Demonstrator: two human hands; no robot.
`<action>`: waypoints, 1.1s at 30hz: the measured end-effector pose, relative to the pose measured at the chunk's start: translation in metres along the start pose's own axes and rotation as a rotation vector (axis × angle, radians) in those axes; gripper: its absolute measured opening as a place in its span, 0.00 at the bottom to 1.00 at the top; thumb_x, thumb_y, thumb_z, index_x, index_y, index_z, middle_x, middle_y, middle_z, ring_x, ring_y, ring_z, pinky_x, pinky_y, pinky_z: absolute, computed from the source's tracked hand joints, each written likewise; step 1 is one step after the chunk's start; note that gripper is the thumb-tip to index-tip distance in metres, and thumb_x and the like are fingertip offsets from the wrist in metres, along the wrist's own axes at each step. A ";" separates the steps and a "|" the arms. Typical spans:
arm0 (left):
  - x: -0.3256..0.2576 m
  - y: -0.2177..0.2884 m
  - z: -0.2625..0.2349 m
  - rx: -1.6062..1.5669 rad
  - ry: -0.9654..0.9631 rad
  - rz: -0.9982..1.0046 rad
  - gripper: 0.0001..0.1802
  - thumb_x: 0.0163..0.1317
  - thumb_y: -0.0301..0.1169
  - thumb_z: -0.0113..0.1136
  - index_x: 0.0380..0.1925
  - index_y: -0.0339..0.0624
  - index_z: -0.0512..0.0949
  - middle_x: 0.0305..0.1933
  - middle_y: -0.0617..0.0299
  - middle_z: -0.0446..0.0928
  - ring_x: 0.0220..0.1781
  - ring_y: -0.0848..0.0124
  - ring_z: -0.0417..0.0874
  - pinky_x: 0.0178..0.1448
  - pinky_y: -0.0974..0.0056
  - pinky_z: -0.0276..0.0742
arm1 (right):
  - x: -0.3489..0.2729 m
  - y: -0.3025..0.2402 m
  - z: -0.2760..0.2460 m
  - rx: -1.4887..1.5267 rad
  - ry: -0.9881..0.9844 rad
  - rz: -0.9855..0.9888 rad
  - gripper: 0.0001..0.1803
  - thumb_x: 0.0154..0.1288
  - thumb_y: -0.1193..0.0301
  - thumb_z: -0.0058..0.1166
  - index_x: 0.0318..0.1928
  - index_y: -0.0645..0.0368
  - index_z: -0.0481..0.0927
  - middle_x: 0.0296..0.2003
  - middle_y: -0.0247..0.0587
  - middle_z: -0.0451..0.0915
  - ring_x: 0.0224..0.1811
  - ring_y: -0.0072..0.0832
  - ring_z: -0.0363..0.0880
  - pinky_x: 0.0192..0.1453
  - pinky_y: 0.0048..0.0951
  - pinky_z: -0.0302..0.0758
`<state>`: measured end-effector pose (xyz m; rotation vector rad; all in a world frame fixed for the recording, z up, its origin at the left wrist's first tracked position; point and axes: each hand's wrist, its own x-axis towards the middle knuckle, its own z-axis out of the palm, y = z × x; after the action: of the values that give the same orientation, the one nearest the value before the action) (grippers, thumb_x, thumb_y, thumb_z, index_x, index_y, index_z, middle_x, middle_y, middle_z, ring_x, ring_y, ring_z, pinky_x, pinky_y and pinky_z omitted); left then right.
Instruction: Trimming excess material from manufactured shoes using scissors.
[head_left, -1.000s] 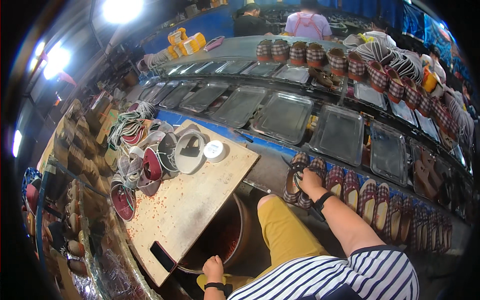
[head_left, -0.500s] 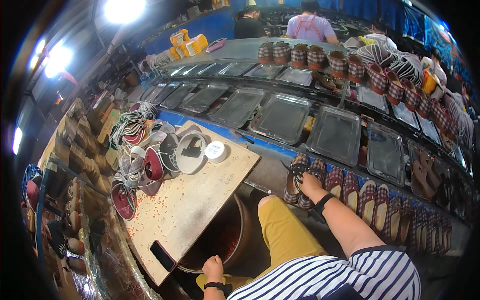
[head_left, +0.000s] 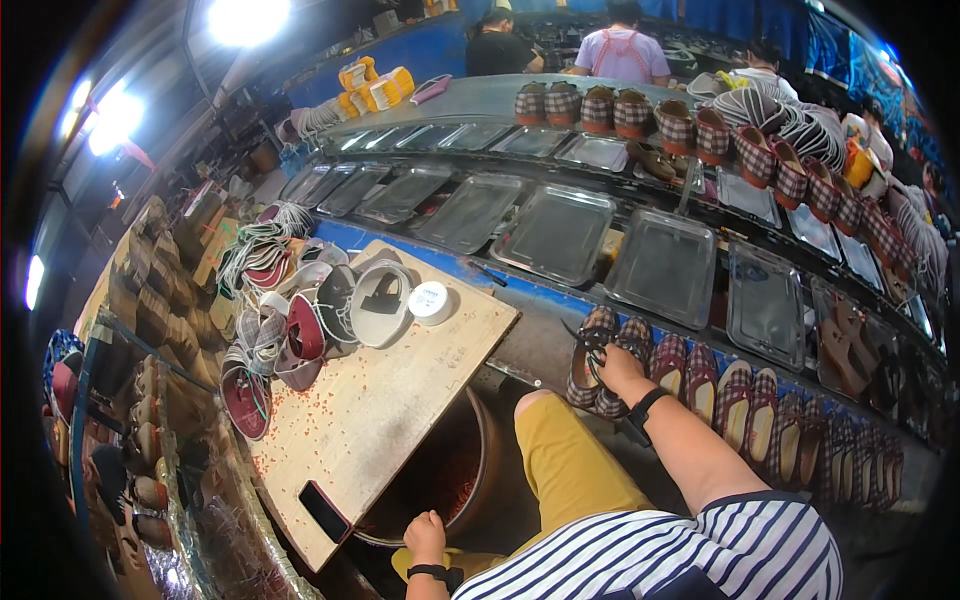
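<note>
My right hand [head_left: 622, 372] is closed around a slim dark tool [head_left: 574, 334] whose kind I cannot make out. It sits at a pair of plaid shoes [head_left: 628, 338] at the left end of a shoe row, and I cannot tell whether it touches them. My left hand [head_left: 427, 536] rests low by my lap as a loose fist, near a bin [head_left: 489, 445]; anything inside it is hidden. To its left, a black phone [head_left: 325, 512] lies on a wooden board [head_left: 400, 400]. Shoe uppers with pale cords [head_left: 305, 325] and a white round container [head_left: 430, 303] stand on that board.
Rows of metal trays [head_left: 555, 235] run across a line beyond the board. More shoes [head_left: 735, 400] continue to the right along the near ledge. Plaid shoes [head_left: 757, 158] line the upper shelf. At left stands a rack of shoes [head_left: 150, 490]. People [head_left: 620, 50] work at the back.
The near row of metal trays has slid slightly left. A person in black at the back has an arm out now. Both my hands have stayed put.
</note>
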<state>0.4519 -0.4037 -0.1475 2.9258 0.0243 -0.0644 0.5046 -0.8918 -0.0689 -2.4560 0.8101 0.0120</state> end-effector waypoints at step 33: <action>0.003 -0.009 0.002 -0.032 -0.019 0.052 0.20 0.64 0.39 0.51 0.19 0.36 0.77 0.25 0.42 0.78 0.31 0.42 0.79 0.36 0.44 0.73 | -0.031 0.232 -0.167 -0.348 0.479 0.240 0.19 0.53 0.79 0.53 0.48 0.58 0.78 0.44 0.54 0.80 0.48 0.50 0.79 0.49 0.47 0.77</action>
<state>0.4546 -0.3958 -0.1514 2.8921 -0.0534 -0.0830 0.3251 -1.1142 -0.0377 -2.7071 1.4090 -0.3906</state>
